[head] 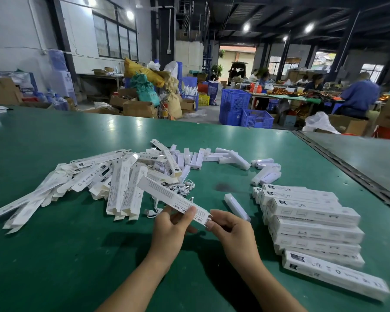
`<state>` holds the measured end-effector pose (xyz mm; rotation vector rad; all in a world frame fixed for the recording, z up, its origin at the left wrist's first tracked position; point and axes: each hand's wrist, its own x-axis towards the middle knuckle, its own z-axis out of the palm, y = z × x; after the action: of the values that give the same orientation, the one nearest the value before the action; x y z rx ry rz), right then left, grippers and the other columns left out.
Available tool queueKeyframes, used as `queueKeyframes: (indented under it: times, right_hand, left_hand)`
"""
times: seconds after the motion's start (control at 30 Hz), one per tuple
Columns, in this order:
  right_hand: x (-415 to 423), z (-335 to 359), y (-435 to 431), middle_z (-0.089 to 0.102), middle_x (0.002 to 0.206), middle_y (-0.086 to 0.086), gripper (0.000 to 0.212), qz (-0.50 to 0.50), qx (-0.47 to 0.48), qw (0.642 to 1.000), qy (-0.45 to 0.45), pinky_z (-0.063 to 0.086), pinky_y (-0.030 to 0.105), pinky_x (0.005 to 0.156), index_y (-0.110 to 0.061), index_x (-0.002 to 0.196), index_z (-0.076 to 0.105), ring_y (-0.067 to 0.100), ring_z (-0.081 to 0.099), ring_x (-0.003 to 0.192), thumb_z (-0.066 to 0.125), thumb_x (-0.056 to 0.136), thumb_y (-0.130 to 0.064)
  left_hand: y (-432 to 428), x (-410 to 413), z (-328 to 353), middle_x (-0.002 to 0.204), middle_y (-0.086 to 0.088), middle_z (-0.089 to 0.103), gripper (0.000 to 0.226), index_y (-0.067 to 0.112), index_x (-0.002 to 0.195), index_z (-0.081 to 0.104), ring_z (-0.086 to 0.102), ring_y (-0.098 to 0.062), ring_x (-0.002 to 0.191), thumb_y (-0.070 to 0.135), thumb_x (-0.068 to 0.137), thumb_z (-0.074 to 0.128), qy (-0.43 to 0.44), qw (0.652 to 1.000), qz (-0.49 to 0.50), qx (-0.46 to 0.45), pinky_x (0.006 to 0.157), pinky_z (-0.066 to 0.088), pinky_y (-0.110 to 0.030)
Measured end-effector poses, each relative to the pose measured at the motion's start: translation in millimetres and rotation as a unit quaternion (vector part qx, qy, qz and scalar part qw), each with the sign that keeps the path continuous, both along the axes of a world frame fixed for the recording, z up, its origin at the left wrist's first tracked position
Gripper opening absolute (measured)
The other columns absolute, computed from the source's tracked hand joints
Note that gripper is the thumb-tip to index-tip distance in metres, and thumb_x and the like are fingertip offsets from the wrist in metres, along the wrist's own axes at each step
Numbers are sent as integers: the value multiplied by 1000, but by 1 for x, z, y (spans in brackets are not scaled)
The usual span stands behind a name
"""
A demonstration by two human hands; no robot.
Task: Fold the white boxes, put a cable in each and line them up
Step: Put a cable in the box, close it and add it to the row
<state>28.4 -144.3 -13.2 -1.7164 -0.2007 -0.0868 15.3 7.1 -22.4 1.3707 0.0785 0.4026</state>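
— Where is the box being worked on?

— The white box (173, 197) is held above the bench (77, 255), around the middle and toward its near edge. The left hand (171, 228) pinches it between thumb and fingers close to its near end. The right hand (232, 228) has its fingertips curled onto that end, apparently on the flap.

— Which way does it run?

— Its long axis slants from the hands away toward the bench's far left, with the printed side up. I'd judge the near end is being closed.

— How far along is the job?

— Partway, I'd say. A row of finished boxes (313, 224) lies side by side along the right edge, one at the near end sitting askew. Many flat boxes (77, 183) are heaped toward the left edge, not yet folded. A few cables (182, 186) lie loose just beyond the held box. Small white blocks (212, 157) are scattered toward the far edge.
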Motion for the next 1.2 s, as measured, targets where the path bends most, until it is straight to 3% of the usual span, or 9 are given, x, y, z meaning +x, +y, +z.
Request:
queueKeyframes:
  times: [0.1,0.23,0.43,0.53,0.8,0.9,1.0,1.07,1.2]
  right_hand:
    - [-1,1,0,76,96,-5,32,11,16,999,27,54,23,88,-22,110,68,5,71,93,76,82,-10]
    - [-2,3,-3,77,91,-4,43,31,91,992,79,56,19,76,-25,114,61,12,73,88,78,79,-5]
    - [-2,3,-7,77,87,7,49,28,132,985,103,56,19,66,-18,112,60,21,75,81,83,69,-21]
    - [-2,0,-6,76,95,9,39,75,170,976,110,56,22,72,-18,117,58,24,74,88,72,84,-3]
    - [-9,1,0,71,70,-5,21,-6,-5,1000,-18,47,14,60,-26,90,74,2,61,61,80,78,-9]
    - [-10,1,1,67,66,2,13,-39,-58,996,-62,47,25,54,-25,75,73,12,56,54,80,77,-14]
    - [-9,0,2,64,61,4,18,-70,-89,990,-86,45,29,53,-19,64,67,14,53,52,81,76,-20]
    - [-8,-1,2,64,61,0,23,-75,-86,989,-98,43,20,52,-18,62,64,5,51,52,81,76,-20]
    - [-7,-2,-3,68,65,-6,19,-79,-81,989,-91,50,21,60,-22,65,66,6,60,57,80,79,-19]
  left_hand:
    - [0,-1,0,87,-3,77,8,12,98,71,71,-14,74,14,90,70,2,1000,-6,4,57,55,-23]
    - [1,-1,0,86,-4,77,11,10,99,70,70,-14,69,15,90,70,11,1000,-8,4,55,54,-24]
    - [1,-1,1,86,-7,76,19,8,101,71,66,-16,65,22,88,71,35,999,-32,-9,54,53,-25]
    - [4,1,2,84,-6,76,24,9,98,72,64,-16,62,29,85,71,48,998,-23,-20,55,54,-25]
    - [3,-1,1,79,1,76,44,12,95,75,63,-3,60,48,72,69,42,998,-56,6,52,48,-18]
    - [3,-1,0,75,2,75,60,12,107,72,59,-2,56,58,70,66,50,996,-57,49,53,47,-17]
    - [2,0,-4,76,0,75,81,36,146,31,61,-4,57,59,74,60,32,992,-40,117,56,47,-16]
    - [2,0,-9,78,-4,74,88,48,147,7,59,-6,60,64,79,60,6,985,-47,165,59,44,-14]
    - [2,-1,-12,104,20,72,53,75,126,39,63,9,101,80,75,54,-28,959,-78,269,86,47,-12]
